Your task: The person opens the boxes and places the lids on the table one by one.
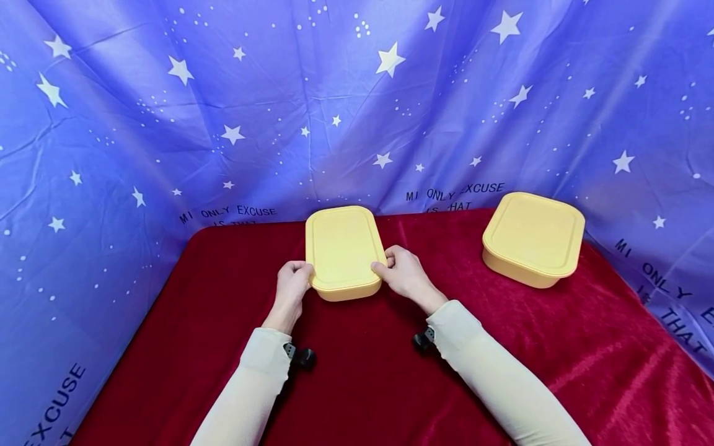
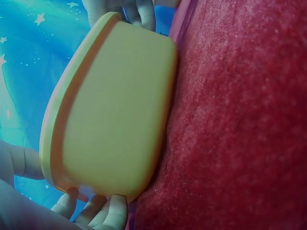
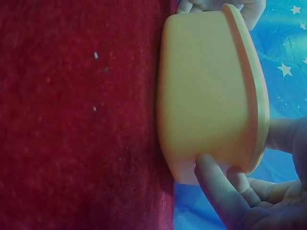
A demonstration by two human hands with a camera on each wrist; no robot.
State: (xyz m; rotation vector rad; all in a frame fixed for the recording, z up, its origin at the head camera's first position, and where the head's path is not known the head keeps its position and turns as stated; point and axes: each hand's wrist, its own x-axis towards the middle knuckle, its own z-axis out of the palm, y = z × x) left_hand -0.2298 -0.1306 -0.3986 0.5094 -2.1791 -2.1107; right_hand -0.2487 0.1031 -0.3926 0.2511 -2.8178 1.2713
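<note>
A yellow rectangular food container (image 1: pixel 344 248) with its lid on stands near the back of the red-covered table, its base right at the cloth. At its left side near the front corner, my left hand (image 1: pixel 292 286) grips it, thumb at the lid's rim and fingertips (image 2: pixel 117 208) against the side wall. My right hand (image 1: pixel 408 272) holds the opposite side, thumb over the lid's edge and fingers (image 3: pixel 216 184) on the wall below. The lid looks seated all round its visible rim. In both wrist views the container's plain front wall (image 2: pixel 112 110) shows.
A second yellow lidded container (image 1: pixel 532 238), squarer in shape, stands at the back right of the table. Red velvet cloth (image 1: pixel 357 378) covers the tabletop. Behind and at the sides hangs a blue curtain (image 1: pixel 312 74) with white stars and black lettering.
</note>
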